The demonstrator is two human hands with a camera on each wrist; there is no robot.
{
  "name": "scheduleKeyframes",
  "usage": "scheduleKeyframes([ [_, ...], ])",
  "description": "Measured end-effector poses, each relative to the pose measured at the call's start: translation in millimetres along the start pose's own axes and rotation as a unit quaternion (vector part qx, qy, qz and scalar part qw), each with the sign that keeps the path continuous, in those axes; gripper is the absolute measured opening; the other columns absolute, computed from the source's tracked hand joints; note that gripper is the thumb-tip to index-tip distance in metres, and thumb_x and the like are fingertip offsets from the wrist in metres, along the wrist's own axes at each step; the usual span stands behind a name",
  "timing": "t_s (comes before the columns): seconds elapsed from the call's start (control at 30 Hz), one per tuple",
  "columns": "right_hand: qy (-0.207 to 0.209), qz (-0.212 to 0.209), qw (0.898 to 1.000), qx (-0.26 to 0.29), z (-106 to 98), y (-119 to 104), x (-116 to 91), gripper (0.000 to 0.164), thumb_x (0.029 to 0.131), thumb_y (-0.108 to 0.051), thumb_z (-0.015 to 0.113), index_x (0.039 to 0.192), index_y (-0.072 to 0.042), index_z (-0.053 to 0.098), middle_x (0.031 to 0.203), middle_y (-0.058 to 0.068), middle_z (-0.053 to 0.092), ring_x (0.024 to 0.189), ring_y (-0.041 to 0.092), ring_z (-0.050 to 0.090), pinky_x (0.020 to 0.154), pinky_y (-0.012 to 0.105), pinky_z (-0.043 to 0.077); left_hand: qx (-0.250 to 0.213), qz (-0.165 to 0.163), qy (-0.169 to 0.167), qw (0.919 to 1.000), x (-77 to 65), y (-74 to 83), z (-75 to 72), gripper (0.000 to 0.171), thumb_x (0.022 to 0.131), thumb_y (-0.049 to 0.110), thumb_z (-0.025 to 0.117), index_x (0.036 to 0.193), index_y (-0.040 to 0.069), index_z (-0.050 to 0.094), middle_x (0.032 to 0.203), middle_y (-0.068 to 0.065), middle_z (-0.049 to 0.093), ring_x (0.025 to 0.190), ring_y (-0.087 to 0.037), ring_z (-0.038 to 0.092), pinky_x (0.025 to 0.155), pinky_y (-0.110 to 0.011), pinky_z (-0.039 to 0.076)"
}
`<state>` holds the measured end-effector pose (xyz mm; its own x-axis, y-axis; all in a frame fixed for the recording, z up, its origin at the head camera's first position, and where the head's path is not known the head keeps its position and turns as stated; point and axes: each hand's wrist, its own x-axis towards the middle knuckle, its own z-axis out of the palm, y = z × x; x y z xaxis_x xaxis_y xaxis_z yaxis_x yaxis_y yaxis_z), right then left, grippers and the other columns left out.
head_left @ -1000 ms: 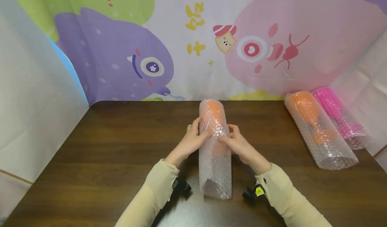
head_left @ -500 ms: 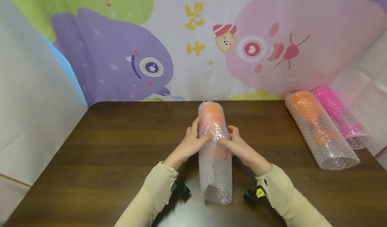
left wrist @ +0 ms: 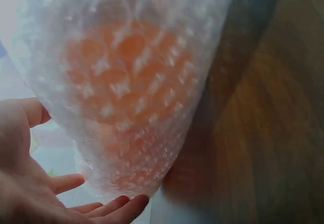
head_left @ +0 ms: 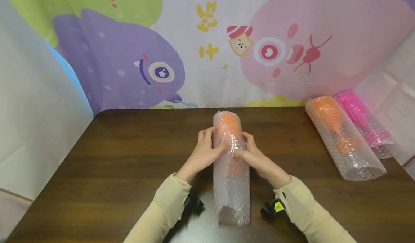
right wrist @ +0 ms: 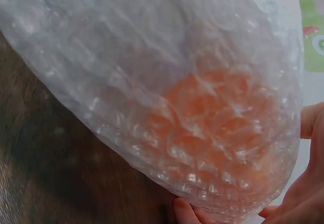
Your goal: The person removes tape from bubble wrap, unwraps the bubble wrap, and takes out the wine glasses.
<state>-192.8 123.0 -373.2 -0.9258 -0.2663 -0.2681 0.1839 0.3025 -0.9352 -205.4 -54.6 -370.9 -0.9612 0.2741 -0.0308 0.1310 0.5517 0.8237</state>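
A roll of bubble wrap with an orange goblet-shaped thing inside is at the middle of the table in the head view. My left hand grips its left side, thumb on top and fingers round the far flank. On the right side my right hand holds it likewise, the two thumbs facing each other. The roll's near end is an open tube of wrap. Up close in the left wrist view, fingertips reach under the wrap. Fingers also show beneath it in the right wrist view.
At the right of the brown table lie two more bubble-wrapped goblet shapes, an orange one and a pink one, side by side. A cartoon-printed curtain hangs behind, and pale panels close off the sides.
The wrapped orange goblet has slid slightly nearer to me, its near end lower in the head view. Both hands keep hold, the left fingers shifting a little; the other two wrapped pieces stay put.
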Motion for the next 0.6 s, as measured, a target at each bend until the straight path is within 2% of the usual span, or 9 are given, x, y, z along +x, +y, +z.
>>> scheduleKeyframes([
  [0.1,0.003,0.000,1.000,-0.004,-0.1,-0.6,-0.4,0.083,0.076,-0.012,0.052,0.140,-0.009,0.000,0.137,0.027,0.022,0.123,0.040,0.032,0.100,0.056,0.028,0.010,0.012,0.019,0.9997,1.8,-0.5,1.4,0.067,0.084,0.036,0.054,0.138,0.007,0.027,0.136,-0.014,0.024,0.105,-0.028,0.048,0.089,-0.041,0.044],
  [0.33,0.012,0.003,1.000,-0.012,0.6,-0.6,-0.6,0.082,0.075,-0.012,0.053,0.140,-0.010,0.002,0.139,0.026,0.018,0.126,0.040,0.027,0.101,0.058,0.024,0.009,0.022,0.023,0.9995,2.4,-1.3,2.3,0.065,0.086,0.037,0.054,0.136,0.006,0.028,0.134,-0.017,0.028,0.106,-0.027,0.048,0.089,-0.042,0.044],
  [0.47,0.024,-0.003,0.999,-0.021,2.3,-0.2,-0.9,0.078,0.078,-0.014,0.055,0.139,-0.010,0.007,0.137,0.026,0.020,0.124,0.038,0.030,0.099,0.054,0.030,0.012,0.019,0.047,0.9987,2.0,-1.2,2.3,0.060,0.085,0.038,0.055,0.131,0.006,0.034,0.123,-0.015,0.036,0.092,-0.023,0.049,0.077,-0.035,0.047],
  [0.6,0.037,-0.014,0.999,-0.036,3.5,-0.9,-1.1,0.071,0.083,-0.024,0.057,0.137,-0.008,0.013,0.133,0.023,0.022,0.120,0.036,0.032,0.093,0.047,0.035,0.022,0.011,0.075,0.9969,2.7,-1.1,1.6,0.055,0.084,0.043,0.057,0.123,0.008,0.040,0.112,-0.012,0.043,0.080,-0.020,0.048,0.063,-0.029,0.043],
])
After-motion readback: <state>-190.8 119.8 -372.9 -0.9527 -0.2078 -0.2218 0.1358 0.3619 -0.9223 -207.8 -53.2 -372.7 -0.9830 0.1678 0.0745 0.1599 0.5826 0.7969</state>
